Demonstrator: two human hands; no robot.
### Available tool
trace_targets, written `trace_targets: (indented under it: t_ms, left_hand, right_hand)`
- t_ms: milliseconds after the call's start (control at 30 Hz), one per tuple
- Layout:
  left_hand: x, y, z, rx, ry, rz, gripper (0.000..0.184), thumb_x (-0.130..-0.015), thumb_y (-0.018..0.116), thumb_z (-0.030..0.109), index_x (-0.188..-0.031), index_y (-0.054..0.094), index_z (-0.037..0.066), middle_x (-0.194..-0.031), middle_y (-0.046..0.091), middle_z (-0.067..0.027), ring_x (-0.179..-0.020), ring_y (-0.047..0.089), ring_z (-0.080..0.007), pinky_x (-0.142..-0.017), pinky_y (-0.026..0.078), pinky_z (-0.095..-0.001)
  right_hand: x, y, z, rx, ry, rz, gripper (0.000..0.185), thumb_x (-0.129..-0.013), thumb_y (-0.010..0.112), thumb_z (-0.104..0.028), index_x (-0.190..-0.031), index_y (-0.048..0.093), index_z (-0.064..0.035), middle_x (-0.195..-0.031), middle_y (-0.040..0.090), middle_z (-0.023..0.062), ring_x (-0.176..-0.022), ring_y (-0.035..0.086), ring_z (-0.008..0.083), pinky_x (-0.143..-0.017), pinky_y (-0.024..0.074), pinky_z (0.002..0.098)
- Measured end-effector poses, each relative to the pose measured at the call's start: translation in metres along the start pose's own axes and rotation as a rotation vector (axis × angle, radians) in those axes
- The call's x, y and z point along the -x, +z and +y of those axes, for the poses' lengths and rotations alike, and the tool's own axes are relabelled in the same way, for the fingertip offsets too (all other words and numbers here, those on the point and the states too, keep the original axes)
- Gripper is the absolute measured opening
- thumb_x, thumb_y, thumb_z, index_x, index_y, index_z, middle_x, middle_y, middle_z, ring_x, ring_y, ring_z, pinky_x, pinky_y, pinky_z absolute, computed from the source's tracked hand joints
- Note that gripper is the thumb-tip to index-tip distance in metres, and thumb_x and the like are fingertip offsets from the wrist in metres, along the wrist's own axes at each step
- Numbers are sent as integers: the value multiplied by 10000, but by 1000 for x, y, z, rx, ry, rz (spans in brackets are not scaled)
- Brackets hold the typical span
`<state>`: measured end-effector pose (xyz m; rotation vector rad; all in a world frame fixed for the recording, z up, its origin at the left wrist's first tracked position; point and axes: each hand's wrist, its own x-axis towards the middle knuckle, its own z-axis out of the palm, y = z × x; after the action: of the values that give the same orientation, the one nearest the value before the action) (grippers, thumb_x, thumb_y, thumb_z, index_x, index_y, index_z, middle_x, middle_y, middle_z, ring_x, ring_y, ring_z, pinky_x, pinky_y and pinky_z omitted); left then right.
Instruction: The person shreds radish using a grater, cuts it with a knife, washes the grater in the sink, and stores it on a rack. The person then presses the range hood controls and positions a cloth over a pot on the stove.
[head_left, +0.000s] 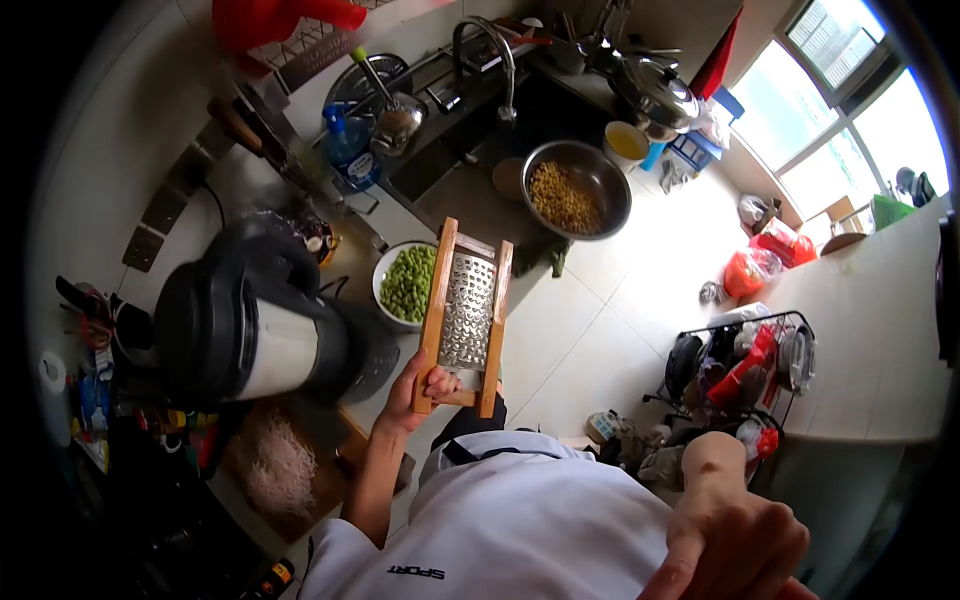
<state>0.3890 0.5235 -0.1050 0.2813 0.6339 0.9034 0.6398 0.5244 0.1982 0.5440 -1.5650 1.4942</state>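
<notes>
Head view on my feed shows the left grip (406, 393) wrapped firmly around the lower end of a wood-framed grater (468, 310), fingers curled over the left rail. I have the grater in front of the white shirt (520, 505), its pitted metal face toward the camera and its long rails running away from me. My right grip (740, 535) sits low at the right, knuckles up and fingers bent downward; part of it runs off the frame, so I cannot tell how far it is closed or whether it has hold of anything.

Just left of the grater I see a white bowl (377, 287) full of green pieces (407, 284); the grater's left rail overlaps its edge in view, and I cannot tell whether they touch. Beyond it, a metal bowl (617, 205) of yellowish pieces (562, 197) is by the right part of the sink (440, 185). A big black-and-white jug appliance (285, 345) stands to the left, with pale shreds (278, 470) on a wooden board (328, 490) nearer me.
</notes>
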Motion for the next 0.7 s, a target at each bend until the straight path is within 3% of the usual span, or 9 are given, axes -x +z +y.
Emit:
trace_targets:
  t_ms: [200, 567, 667, 700]
  left_hand:
    - [-76, 8, 33, 77, 43, 129, 504, -911, 423, 488, -548, 350, 146, -481, 265, 28, -512, 282, -132, -781, 366, -289]
    - [-175, 11, 69, 17, 172, 272, 482, -904, 448, 502, -602, 374, 133, -512, 312, 29, -534, 337, -126, -745, 379, -290]
    - [-200, 12, 66, 56, 192, 336, 486, -922, 406, 480, -589, 385, 128, -503, 298, 19, -512, 317, -136, -782, 392, -328]
    - [-209, 22, 70, 64, 187, 357, 485, -924, 401, 481, -601, 387, 119, -515, 307, 17, -516, 315, -135, -777, 383, -300]
  right_hand:
    - [-19, -78, -5, -23, 27, 11, 576, -970, 356, -337, -461, 427, -76, -391, 367, 34, -403, 473, 127, -997, 429, 450]
    - [-18, -231, -5, -263, 58, -31, 543, -960, 409, -295, -471, 466, -65, -412, 415, 28, -400, 459, 110, -1006, 406, 491]
    - [-15, -290, -14, -310, 79, -131, 516, -945, 442, -304, -506, 498, -39, -445, 458, 56, -437, 484, 134, -931, 455, 437]
    - [-15, -312, -14, -294, 96, -133, 521, -946, 421, -324, -526, 506, -29, -452, 464, 65, -448, 495, 147, -913, 458, 444]
